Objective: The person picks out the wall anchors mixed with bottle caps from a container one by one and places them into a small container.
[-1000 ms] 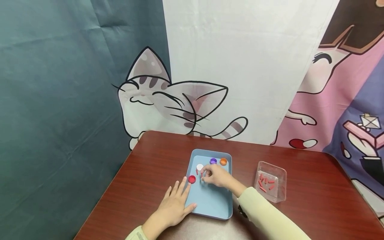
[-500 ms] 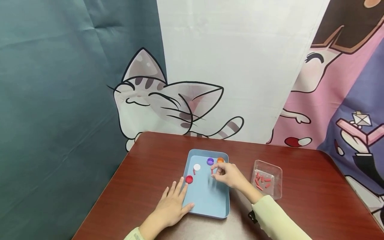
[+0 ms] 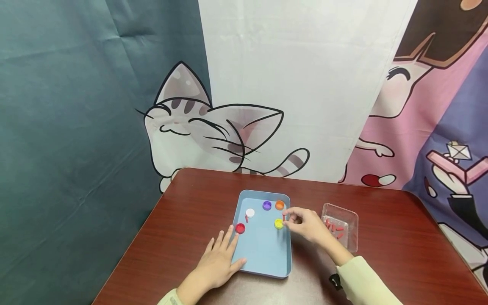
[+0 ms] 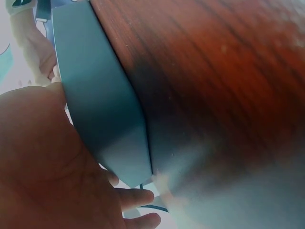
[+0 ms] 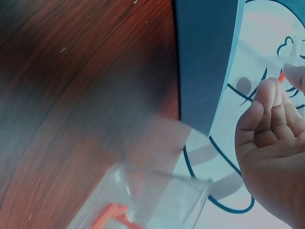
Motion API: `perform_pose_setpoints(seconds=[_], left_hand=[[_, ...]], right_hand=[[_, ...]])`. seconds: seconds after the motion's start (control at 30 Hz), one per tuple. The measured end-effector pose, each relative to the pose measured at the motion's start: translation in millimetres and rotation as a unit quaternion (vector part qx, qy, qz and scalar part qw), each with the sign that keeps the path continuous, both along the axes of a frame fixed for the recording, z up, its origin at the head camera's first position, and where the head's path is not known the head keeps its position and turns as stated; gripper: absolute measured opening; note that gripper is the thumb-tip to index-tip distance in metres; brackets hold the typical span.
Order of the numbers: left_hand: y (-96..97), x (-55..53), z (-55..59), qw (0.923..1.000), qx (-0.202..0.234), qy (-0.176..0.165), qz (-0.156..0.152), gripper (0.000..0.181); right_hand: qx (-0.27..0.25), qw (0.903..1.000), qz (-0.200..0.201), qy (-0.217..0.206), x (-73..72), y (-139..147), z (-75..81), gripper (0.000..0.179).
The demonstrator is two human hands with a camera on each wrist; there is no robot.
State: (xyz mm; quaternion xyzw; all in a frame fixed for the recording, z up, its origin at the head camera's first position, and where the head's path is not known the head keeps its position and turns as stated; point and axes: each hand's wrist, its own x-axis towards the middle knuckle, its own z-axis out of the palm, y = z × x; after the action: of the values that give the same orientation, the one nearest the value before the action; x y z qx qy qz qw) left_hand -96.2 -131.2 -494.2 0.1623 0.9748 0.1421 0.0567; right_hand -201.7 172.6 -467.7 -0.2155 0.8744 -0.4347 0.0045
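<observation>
My right hand (image 3: 308,225) pinches a small red stick (image 3: 284,218) between thumb and fingertips, held upright above the right side of a blue tray (image 3: 259,258). Close by that stick lies a yellow round cap (image 3: 279,223). In the right wrist view the same red stick (image 5: 281,76) pokes out from the pinch. My left hand (image 3: 217,260) rests at the tray's left edge with fingers spread. Ahead of its fingertips is a red round cap (image 3: 240,228). Another red stick (image 3: 246,219) lies beside a white round cap (image 3: 250,212).
Purple (image 3: 267,205) and orange (image 3: 279,205) round caps lie at the tray's far end. Right of the tray, a clear plastic box (image 3: 352,237) holds several red sticks (image 3: 333,228). Everything stands on a brown wooden table (image 3: 152,254) before printed curtains.
My right hand has carried the red stick rightward from near the white cap. The orange and yellow caps now show where the hand covered them. The left hand stays at the tray edge.
</observation>
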Motion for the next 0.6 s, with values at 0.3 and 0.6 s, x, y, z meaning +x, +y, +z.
perform_pose_setpoints(seconds=[0.3,0.6], left_hand=[[-0.9,-0.9,-2.6,1.0000,-0.002,-0.003,-0.001,0.078],[-1.2,-0.5,-3.0,1.0000,-0.003,-0.001,-0.001,0.078]], right_hand=[[-0.016,0.9986,-0.026,-0.043,4.6,18.7,5.2,0.025],[-0.026,0.9988,-0.031,-0.027,9.1,41.4,7.1,0.022]])
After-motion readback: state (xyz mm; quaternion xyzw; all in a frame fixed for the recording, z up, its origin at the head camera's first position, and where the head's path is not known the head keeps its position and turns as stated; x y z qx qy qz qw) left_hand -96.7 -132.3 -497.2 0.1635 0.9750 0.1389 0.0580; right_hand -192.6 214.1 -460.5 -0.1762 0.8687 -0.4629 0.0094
